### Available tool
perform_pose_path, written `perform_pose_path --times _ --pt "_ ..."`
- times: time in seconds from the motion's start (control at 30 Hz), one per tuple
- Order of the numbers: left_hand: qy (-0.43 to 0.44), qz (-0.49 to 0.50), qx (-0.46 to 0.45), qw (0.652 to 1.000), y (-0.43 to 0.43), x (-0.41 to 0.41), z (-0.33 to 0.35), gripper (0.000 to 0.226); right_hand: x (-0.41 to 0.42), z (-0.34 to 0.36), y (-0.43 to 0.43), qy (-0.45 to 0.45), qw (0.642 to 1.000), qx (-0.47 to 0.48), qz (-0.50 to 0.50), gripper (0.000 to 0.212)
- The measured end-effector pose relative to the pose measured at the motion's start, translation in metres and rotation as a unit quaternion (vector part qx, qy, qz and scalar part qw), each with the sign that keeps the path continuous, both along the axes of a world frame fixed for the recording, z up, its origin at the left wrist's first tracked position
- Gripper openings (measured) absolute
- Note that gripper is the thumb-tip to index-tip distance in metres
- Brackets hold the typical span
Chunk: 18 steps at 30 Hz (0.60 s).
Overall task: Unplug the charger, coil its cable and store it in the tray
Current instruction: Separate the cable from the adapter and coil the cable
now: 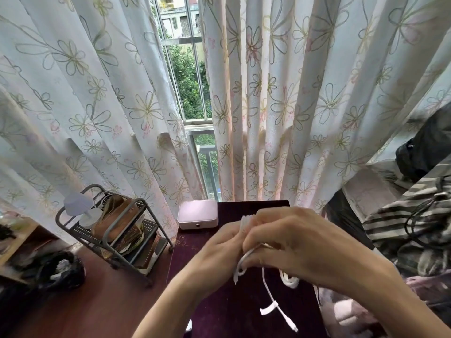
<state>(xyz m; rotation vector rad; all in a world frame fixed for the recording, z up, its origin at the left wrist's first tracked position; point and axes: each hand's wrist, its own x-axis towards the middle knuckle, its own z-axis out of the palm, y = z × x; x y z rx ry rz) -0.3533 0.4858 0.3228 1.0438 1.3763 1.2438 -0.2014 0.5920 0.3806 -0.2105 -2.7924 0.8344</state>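
Dark purple cloth covers the table [244, 313] nearest the viewer, with red-brown wood showing to its left. Over it, one loose end of the thin white charger cable [269, 292] hangs down, carrying a small white tie tab and ending in one connector low in view. Just above, two bare hands meet: the left hand [214, 250] is closed on a bunch of white cable loops, fingers pinching them together, and the right hand [300, 242] is curled over the same bundle, gripping it, with a further loop showing under its wrist. The step in hand looks like coiling; the plug itself cannot be seen, so whether it is free is unclear. Next the dangling tail likely needs winding onto the bundle and securing with the tab, keeping the loops from springing apart. Beyond the hands sits one pale pink rounded box [197, 217] at the table's far edge. To the left stands one grey metal tiered rack [111, 230] stuffed with brown items, possibly the tray meant. Farthest back hang two floral curtains [305, 93] parted over a barred window.
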Motion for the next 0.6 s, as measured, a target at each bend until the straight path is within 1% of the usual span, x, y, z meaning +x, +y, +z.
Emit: perform_pose_path --times 0.03,0.07,0.1,0.17,0.23,0.27,0.3,0.37,0.43,0.5,0.6 --pt "0.004 -0.008 -0.003 1.0 0.0 0.003 0.0 0.053 -0.001 0.001 0.003 0.006 1.0 0.006 -0.015 0.017" --pt "-0.014 -0.013 -0.001 1.0 0.001 0.005 0.001 0.053 -0.003 0.001 0.007 0.013 0.999 0.02 -0.033 0.022" --pt "-0.043 -0.018 0.004 0.999 0.003 0.008 0.003 0.054 -0.004 0.0 0.01 0.02 0.998 0.037 -0.053 0.03" --pt "-0.097 -0.053 0.009 0.994 0.004 0.009 0.005 0.065 -0.005 -0.002 0.016 0.021 0.994 0.055 -0.088 0.045" --pt "-0.113 -0.094 0.007 0.989 0.003 0.007 0.003 0.076 -0.005 -0.006 0.023 0.016 0.994 0.048 -0.099 0.047" --pt "-0.111 -0.113 0.012 0.987 0.003 0.007 0.002 0.075 -0.005 -0.008 0.028 0.015 0.995 0.023 -0.092 0.042" --pt "-0.106 -0.128 0.019 0.986 0.002 0.006 0.001 0.07 -0.005 -0.009 0.034 0.014 0.997 -0.018 -0.075 0.034" --pt "-0.107 -0.139 0.024 0.984 0.001 0.005 0.003 0.057 -0.006 -0.01 0.045 0.003 0.992 -0.125 -0.023 0.019" --pt "-0.147 -0.129 0.027 0.98 0.0 0.001 0.004 0.051 -0.006 -0.016 0.06 0.001 0.978 -0.206 0.028 0.01" --pt "-0.212 -0.111 0.031 0.97 -0.001 -0.005 0.003 0.046 -0.008 -0.029 0.077 0.0 0.967 -0.252 0.04 0.01" --pt "-0.304 -0.1 0.039 0.946 -0.003 -0.012 0.001 0.041 -0.014 -0.061 0.092 0.001 0.966 -0.258 -0.018 0.01"
